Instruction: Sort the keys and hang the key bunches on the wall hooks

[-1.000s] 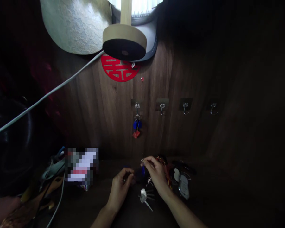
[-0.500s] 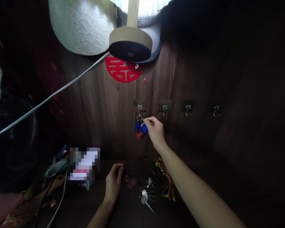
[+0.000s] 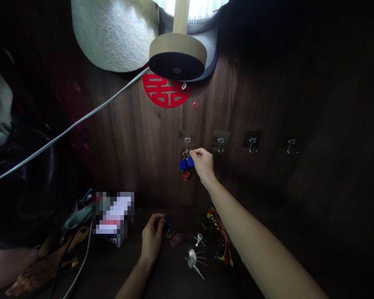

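Observation:
On the leftmost wall hook (image 3: pixel 187 143) hang a blue key fob (image 3: pixel 183 164) and a small red packet (image 3: pixel 186 176). My right hand (image 3: pixel 203 164) pinches the top of another blue fob (image 3: pixel 190 161) close beside that hook. Whether its ring is over the hook is unclear. Low on the dark surface, my left hand (image 3: pixel 152 237) has its fingers curled with the tips together. Touching or almost touching them is a dark blue tag with a metal clasp (image 3: pixel 168 232). A dark red packet (image 3: pixel 175 240) lies just right of it.
Further right are loose keys (image 3: pixel 192 258), a smaller key bunch (image 3: pixel 200 239) and colourful braided cords (image 3: pixel 224 245). More hooks (image 3: pixel 221 144) line the wall. A lamp (image 3: pixel 177 56) with a white cable (image 3: pixel 77 122) hangs above. A blurred-out box (image 3: pixel 115 214) and clutter stand at left.
My right hand has moved up slightly, raising the blue fob nearer the hook. My left hand stays by the blue tag. The whole view has shifted slightly.

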Demonstrator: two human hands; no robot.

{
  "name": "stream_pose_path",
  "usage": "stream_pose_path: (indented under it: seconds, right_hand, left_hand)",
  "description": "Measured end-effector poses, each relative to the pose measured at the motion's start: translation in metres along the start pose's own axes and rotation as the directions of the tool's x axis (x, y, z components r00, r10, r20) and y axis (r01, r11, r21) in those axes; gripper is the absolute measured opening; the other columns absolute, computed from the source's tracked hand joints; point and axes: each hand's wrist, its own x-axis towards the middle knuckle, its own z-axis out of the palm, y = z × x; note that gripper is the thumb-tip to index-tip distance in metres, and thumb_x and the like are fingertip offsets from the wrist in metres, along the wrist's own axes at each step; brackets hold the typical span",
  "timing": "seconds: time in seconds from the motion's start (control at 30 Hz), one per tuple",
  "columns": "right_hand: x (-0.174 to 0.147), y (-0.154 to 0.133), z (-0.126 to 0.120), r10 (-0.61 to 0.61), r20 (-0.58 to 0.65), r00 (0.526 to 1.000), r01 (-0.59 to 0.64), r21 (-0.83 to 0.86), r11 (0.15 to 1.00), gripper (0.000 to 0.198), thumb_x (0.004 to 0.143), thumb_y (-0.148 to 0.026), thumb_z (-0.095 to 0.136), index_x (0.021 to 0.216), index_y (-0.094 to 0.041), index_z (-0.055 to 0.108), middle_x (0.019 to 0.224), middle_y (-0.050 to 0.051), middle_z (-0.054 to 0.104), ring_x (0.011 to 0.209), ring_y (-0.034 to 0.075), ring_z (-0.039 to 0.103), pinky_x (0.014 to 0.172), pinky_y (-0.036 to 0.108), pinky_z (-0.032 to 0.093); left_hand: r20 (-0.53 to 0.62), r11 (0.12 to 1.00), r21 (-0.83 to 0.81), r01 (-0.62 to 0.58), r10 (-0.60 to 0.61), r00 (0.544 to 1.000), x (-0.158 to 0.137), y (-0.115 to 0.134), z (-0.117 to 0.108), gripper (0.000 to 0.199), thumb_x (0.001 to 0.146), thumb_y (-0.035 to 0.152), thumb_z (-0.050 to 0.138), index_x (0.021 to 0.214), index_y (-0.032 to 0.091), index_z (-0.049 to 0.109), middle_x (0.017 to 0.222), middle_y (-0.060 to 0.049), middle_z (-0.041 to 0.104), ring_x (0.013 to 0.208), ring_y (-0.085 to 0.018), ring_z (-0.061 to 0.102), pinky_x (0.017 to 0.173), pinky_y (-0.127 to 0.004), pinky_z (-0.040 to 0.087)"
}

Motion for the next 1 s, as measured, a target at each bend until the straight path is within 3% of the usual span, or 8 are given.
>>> stream_pose_path:
  seconds: [0.23,0.43,0.8,1.0]
  right_hand:
    - [-0.019,0.002,-0.008,0.026,0.051,0.998,-0.028,0.041,0.999,0.017,0.068,-0.034,0.057,0.068,-0.017,0.058,0.050,-0.006,0.054,0.041,0.009,0.047,0.039,0.020,0.036]
    - [-0.036,0.005,-0.017,0.034,0.106,0.994,-0.044,0.097,0.994,0.016,0.070,-0.033,0.058,0.071,-0.018,0.057,0.052,-0.003,0.060,0.039,0.008,0.047,0.041,0.019,0.037]
    - [-0.090,0.030,-0.034,0.098,0.226,0.969,-0.101,0.002,0.995,0.020,0.076,-0.038,0.056,0.074,-0.019,0.057,0.053,-0.002,0.060,0.040,0.009,0.048,0.039,0.019,0.037]
    - [-0.120,0.046,-0.047,0.139,0.294,0.946,-0.117,-0.093,0.989,0.021,0.078,-0.039,0.054,0.077,-0.019,0.058,0.055,-0.002,0.060,0.043,0.011,0.050,0.041,0.020,0.039]
  left_hand:
    - [-0.008,1.000,-0.001,0.002,-0.002,1.000,0.000,0.002,0.000,0.023,0.078,0.041,0.052,0.083,0.020,0.062,0.072,-0.002,0.069,0.070,-0.020,0.066,0.064,-0.029,0.049]
    - [-0.004,1.000,0.004,0.021,-0.021,1.000,-0.001,0.004,-0.001,0.023,0.078,0.040,0.051,0.082,0.020,0.062,0.071,-0.001,0.069,0.068,-0.020,0.066,0.064,-0.028,0.049]
    - [-0.023,1.000,0.017,0.020,-0.020,1.000,0.000,0.003,-0.002,0.022,0.077,0.039,0.051,0.080,0.020,0.061,0.069,-0.002,0.069,0.066,-0.020,0.066,0.062,-0.028,0.049]
    - [0.027,0.999,0.043,-0.012,0.011,1.000,-0.001,-0.005,-0.001,0.019,0.079,0.035,0.050,0.084,0.020,0.061,0.078,-0.003,0.070,0.074,-0.020,0.066,0.068,-0.030,0.050]
